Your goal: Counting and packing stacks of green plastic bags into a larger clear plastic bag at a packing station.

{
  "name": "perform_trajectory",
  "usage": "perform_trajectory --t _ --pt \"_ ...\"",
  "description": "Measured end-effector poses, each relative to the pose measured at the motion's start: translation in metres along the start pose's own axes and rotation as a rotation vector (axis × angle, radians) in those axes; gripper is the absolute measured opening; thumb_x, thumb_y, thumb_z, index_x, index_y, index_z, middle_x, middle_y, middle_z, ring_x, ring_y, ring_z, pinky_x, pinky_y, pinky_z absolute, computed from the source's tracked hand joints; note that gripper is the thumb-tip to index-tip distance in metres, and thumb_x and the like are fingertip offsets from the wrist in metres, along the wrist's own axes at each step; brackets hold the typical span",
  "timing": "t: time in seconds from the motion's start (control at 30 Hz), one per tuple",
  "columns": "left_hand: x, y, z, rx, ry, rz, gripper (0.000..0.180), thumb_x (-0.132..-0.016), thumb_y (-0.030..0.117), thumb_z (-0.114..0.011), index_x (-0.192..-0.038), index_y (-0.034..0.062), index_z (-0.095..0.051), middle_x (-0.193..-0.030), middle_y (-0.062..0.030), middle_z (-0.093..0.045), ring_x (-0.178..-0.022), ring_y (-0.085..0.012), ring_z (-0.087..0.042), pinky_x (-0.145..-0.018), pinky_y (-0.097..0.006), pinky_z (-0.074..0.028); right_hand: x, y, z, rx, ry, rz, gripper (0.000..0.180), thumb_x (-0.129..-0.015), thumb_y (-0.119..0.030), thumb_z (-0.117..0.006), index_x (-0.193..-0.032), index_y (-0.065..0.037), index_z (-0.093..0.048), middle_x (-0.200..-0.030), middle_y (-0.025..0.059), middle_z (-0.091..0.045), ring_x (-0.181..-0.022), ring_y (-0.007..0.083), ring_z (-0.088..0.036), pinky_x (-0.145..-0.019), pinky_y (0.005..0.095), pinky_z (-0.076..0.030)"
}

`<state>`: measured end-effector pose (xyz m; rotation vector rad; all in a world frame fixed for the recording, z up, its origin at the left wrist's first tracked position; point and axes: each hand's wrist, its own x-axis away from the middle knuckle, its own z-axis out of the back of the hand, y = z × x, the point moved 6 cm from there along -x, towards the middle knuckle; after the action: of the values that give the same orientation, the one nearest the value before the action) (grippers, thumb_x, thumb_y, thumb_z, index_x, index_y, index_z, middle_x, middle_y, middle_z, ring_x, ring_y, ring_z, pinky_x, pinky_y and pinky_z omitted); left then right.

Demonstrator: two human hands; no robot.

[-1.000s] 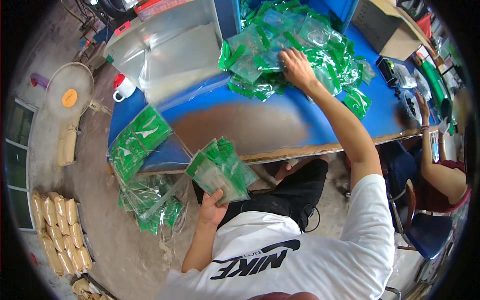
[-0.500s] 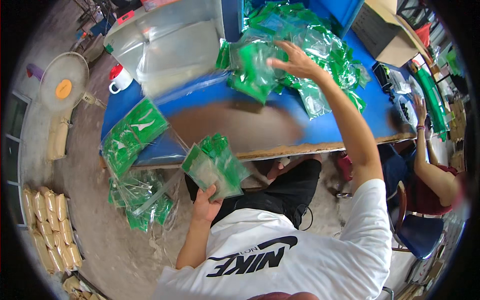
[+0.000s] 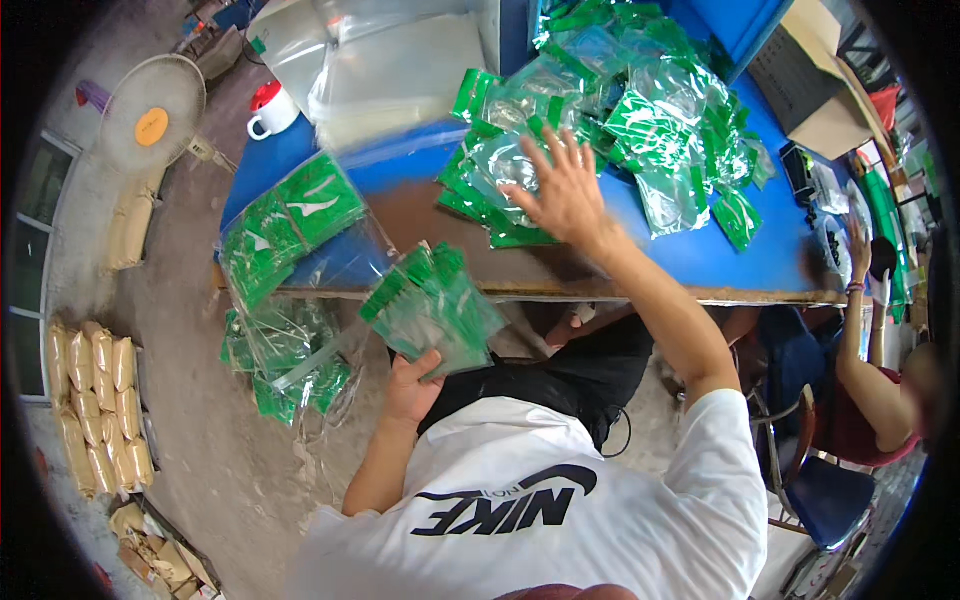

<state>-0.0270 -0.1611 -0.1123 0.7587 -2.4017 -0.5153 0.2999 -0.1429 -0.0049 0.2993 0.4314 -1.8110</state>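
Observation:
My left hand (image 3: 412, 388) is closed around a fanned stack of flat green-and-clear plastic packets (image 3: 430, 305), held just off the table's front edge. My right hand (image 3: 565, 195) lies with fingers spread on several similar packets (image 3: 485, 195) at the near left side of a large heap. That heap of green-and-clear packets (image 3: 660, 120) spreads over the blue tabletop (image 3: 370, 170), up to a blue bin (image 3: 745, 30). To the left, a larger clear bag with green packets (image 3: 300, 220) hangs over the table edge.
Clear plastic sheets (image 3: 400, 85) and a red-and-white mug (image 3: 272, 110) sit at the back left. A fan (image 3: 152, 115) stands left of the table. More bagged packets (image 3: 300, 375) hang below the edge. An open carton (image 3: 815, 85) is at right, near a co-worker's arm (image 3: 855, 330).
My right hand has come nearer and to the left, and packets under it have slid toward me from the heap. My left hand still holds its stack. The view has shifted slightly.

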Motion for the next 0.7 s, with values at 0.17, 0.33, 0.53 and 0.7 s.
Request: perform_trajectory --t 0.17,0.33,0.53,0.7 --pt "-0.001 0.015 -0.016 -0.044 -0.038 -0.096 0.06 -0.087 -0.002 -0.069 -0.142 0.0047 -0.045 -0.137 -0.0085 -0.054 -0.13 -0.0272 -0.053 -0.111 -0.044 -0.044 0.057 -0.06 0.008 -0.145 -0.091 0.173 0.072 -0.094 -0.059 -0.055 -0.135 -0.001 -0.056 -0.148 0.0271 -0.043 -0.144 0.0481 -0.03 -0.117 0.0631 -0.02" --pt "-0.006 0.008 -0.02 -0.071 0.019 -0.06 0.057 -0.089 -0.003 -0.066 -0.141 0.0038 -0.045 -0.135 -0.0097 -0.057 -0.129 -0.0273 -0.054 -0.109 -0.044 -0.045 0.088 -0.09 0.014 -0.617 -0.312 0.431 0.034 -0.093 -0.022 -0.057 -0.119 0.0 -0.06 -0.138 0.0245 -0.054 -0.135 0.043 -0.045 -0.115 0.0523 -0.033" --pt "-0.007 -0.005 -0.01 -0.079 0.015 0.023 0.061 -0.088 -0.002 -0.067 -0.143 0.0056 -0.043 -0.138 -0.01 -0.056 -0.128 -0.0293 -0.055 -0.108 -0.046 -0.047 0.039 -0.038 0.016 -0.45 0.021 0.129 0.043 -0.098 -0.031 -0.059 -0.13 -0.001 -0.058 -0.137 0.022 -0.055 -0.132 0.0422 -0.047 -0.113 0.0503 -0.035" --pt "0.008 -0.012 0.022 0.154 0.038 0.043 0.062 -0.085 -0.001 -0.072 -0.141 0.0056 -0.046 -0.136 -0.0104 -0.058 -0.125 -0.0284 -0.057 -0.107 -0.044 -0.048 0.062 -0.063 0.022 -0.148 -0.26 0.203 0.085 -0.084 -0.069 -0.062 -0.132 0.001 -0.058 -0.138 0.0286 -0.048 -0.14 0.0468 -0.034 -0.117 0.0632 -0.022"
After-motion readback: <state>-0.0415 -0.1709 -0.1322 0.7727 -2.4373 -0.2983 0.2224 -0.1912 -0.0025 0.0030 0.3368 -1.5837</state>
